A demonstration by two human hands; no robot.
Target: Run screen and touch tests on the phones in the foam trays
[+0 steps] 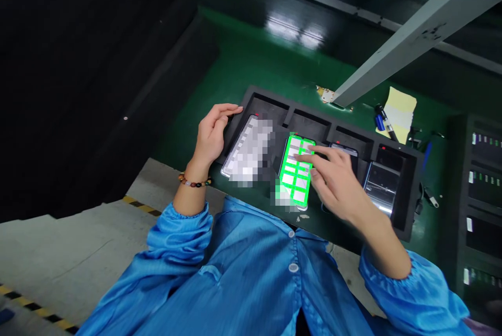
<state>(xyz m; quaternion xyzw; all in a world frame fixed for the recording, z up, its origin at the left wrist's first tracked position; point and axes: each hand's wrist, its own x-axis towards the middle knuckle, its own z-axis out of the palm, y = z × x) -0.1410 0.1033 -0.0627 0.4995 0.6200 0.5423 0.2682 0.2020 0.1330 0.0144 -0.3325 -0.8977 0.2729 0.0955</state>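
Note:
A black foam tray (290, 100) with compartments lies on the green bench and holds several smartphones. My left hand (214, 129) rests at the tray's left end, fingers stretched along its edge, holding nothing. Over the second smartphone (300, 181), whose screen is lit green with white blocks, my right hand (333, 176) has its fingers extended, the fingertips at the upper part of the screen. Left of it lies another lit smartphone (237, 147), largely pixelated. A dark-screened smartphone (345, 148) is partly hidden behind my right hand. The rightmost smartphone (380, 189) shows a dark, reflective screen.
A grey metal post (408, 27) rises from the bench behind the tray. Yellow paper (400, 103) with a marker (386, 122) lies at the back right. Another black tray (455, 168) stands at the right, with devices in it. A black curtain (78, 74) hangs at the left.

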